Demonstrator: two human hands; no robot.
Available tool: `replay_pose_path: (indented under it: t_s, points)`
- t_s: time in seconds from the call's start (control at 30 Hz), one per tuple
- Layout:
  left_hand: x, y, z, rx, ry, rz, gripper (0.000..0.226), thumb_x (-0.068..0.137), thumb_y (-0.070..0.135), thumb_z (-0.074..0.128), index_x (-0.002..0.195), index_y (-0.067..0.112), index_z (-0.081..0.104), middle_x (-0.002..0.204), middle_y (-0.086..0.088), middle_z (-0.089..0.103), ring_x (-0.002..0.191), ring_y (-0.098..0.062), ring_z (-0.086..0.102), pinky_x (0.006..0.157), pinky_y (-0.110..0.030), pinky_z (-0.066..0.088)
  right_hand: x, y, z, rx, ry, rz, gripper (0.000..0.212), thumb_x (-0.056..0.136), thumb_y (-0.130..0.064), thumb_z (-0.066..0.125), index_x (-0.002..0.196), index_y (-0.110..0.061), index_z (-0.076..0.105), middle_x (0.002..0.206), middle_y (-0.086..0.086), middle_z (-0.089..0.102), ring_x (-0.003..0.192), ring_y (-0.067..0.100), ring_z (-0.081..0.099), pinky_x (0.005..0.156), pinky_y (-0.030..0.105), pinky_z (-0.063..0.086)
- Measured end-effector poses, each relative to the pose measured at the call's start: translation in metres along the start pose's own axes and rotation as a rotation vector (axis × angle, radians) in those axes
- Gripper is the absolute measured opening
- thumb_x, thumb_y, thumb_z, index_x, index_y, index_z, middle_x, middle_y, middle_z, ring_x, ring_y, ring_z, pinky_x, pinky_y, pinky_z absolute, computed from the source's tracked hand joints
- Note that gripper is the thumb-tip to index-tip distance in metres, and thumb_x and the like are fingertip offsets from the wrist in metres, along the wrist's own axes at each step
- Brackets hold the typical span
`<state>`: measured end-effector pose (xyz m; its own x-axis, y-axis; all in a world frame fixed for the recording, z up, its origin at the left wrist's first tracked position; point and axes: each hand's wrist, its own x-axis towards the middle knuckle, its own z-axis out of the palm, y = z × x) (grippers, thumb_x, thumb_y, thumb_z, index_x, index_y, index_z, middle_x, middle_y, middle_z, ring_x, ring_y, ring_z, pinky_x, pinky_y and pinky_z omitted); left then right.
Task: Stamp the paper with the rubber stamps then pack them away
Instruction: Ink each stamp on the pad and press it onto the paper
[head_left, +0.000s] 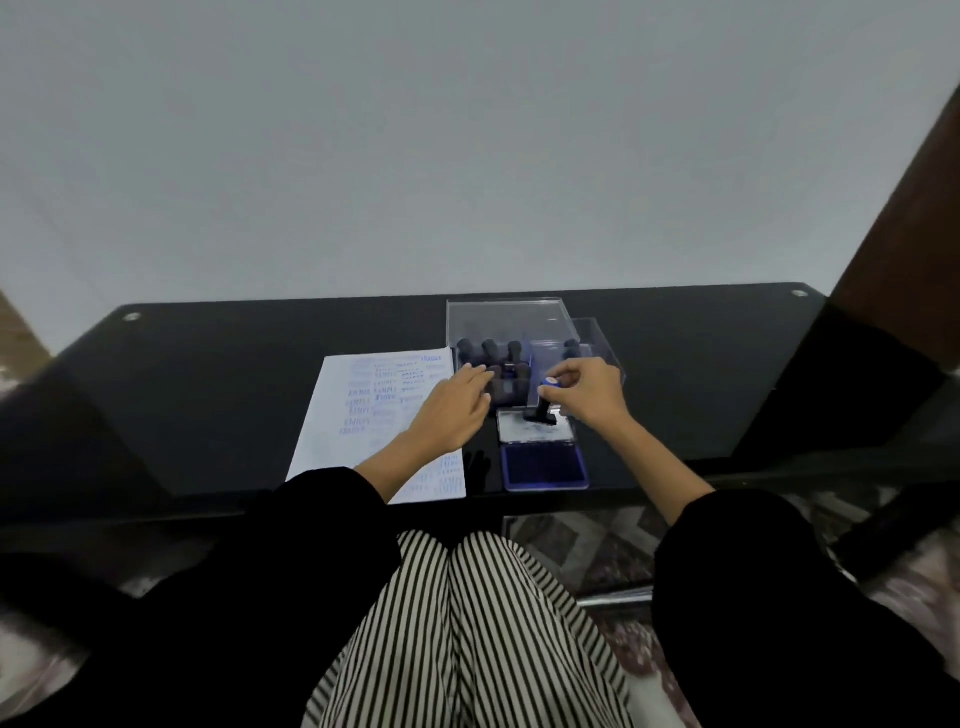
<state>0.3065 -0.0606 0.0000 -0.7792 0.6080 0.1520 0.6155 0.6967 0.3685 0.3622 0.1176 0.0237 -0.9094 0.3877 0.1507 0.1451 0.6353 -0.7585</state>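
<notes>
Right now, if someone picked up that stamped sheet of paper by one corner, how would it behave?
The paper looks thin and flat, so it would probably droop. On the glossy black table it would likely slide easily when pushed.

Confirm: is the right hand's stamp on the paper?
No, the right hand holds the stamp upright on the open ink pad, right of the paper.
</notes>
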Motion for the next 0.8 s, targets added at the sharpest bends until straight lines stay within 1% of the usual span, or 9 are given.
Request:
replay_pose_path:
  t_s: [0.07,0.1,0.23,0.3,0.37,0.47,0.57,0.67,0.8]
  points:
    - [-0.014,-0.001,0.006,-0.015,0.001,-0.007,0.044,0.101,0.018,0.033,0.144,0.007,0.034,0.153,-0.007,0.031,0.145,-0.021,0.021,0.114,-0.031,0.021,-0.013,0.002,0.005,0.017,-0.026,0.022,0.024,0.077,-0.014,0.075,0.098,-0.002,0.07,0.092,0.016,0.07,0.085,0.025,0.067,0.081,0.041,0.057]
    - [-0.019,-0.002,0.009,-0.015,0.002,-0.011,0.044,0.101,0.018,0.033,0.144,0.007,0.034,0.152,-0.007,0.031,0.144,-0.021,0.022,0.114,-0.031,0.021,-0.018,0.003,0.007,0.008,-0.031,0.024,0.024,0.077,-0.013,0.075,0.098,-0.002,0.07,0.093,0.017,0.07,0.086,0.027,0.067,0.081,0.043,0.057]
    - [-0.036,-0.002,0.023,-0.035,0.004,-0.027,0.044,0.101,0.017,0.033,0.143,0.006,0.034,0.152,-0.009,0.033,0.143,-0.021,0.025,0.115,-0.03,0.021,-0.033,0.009,0.016,-0.041,-0.045,0.021,0.023,0.078,-0.014,0.074,0.098,-0.003,0.07,0.093,0.016,0.07,0.081,0.024,0.066,0.079,0.042,0.057]
    - [-0.043,-0.001,0.032,-0.045,-0.008,-0.031,0.044,0.101,0.017,0.033,0.144,0.005,0.034,0.151,-0.01,0.033,0.143,-0.022,0.025,0.116,-0.031,0.022,-0.038,0.013,0.022,-0.06,-0.057,0.029,0.024,0.079,-0.014,0.073,0.1,-0.005,0.069,0.093,0.015,0.07,0.08,0.022,0.065,0.08,0.04,0.057]
    - [-0.048,-0.002,0.041,-0.034,-0.028,-0.033,0.044,0.101,0.017,0.033,0.144,0.006,0.033,0.152,-0.009,0.032,0.143,-0.021,0.025,0.116,-0.031,0.021,-0.043,0.014,0.027,-0.098,-0.049,0.017,0.022,0.079,-0.015,0.072,0.099,-0.007,0.068,0.09,0.014,0.071,0.075,0.016,0.061,0.076,0.032,0.054]
    - [-0.049,-0.004,0.051,-0.012,-0.031,-0.043,0.046,0.101,0.019,0.033,0.145,0.006,0.03,0.153,-0.008,0.029,0.144,-0.021,0.021,0.117,-0.032,0.019,-0.046,0.013,0.032,-0.172,-0.047,-0.028,0.017,0.079,-0.015,0.07,0.094,-0.009,0.065,0.093,0.012,0.066,0.081,0.019,0.057,0.068,0.027,0.041]
    - [-0.044,-0.006,0.057,0.014,-0.032,-0.074,0.048,0.101,0.021,0.032,0.147,0.007,0.026,0.156,-0.008,0.023,0.146,-0.021,0.016,0.119,-0.035,0.017,-0.048,0.013,0.038,-0.287,-0.116,-0.066,0.016,0.084,-0.017,0.062,0.096,-0.009,0.055,0.1,0.007,0.05,0.087,0.023,0.05,0.071,0.028,0.036]
    - [-0.039,-0.007,0.061,0.054,-0.036,-0.114,0.05,0.101,0.024,0.031,0.147,0.006,0.024,0.157,-0.008,0.02,0.146,-0.021,0.014,0.118,-0.04,0.016,-0.051,0.015,0.046,-0.35,-0.162,-0.119,0.01,0.089,-0.012,0.051,0.097,-0.005,0.052,0.105,0.014,0.054,0.095,0.029,0.053,0.074,0.033,0.039]
    - [-0.04,-0.009,0.07,0.103,-0.059,-0.153,0.05,0.102,0.026,0.026,0.149,0.007,0.019,0.158,-0.007,0.015,0.147,-0.021,0.01,0.12,-0.039,0.011,-0.052,0.013,0.056,-0.491,-0.123,-0.203,0.018,0.097,-0.014,0.04,0.105,-0.001,0.05,0.109,0.019,0.058,0.098,0.033,0.056,0.078,0.038,0.044]
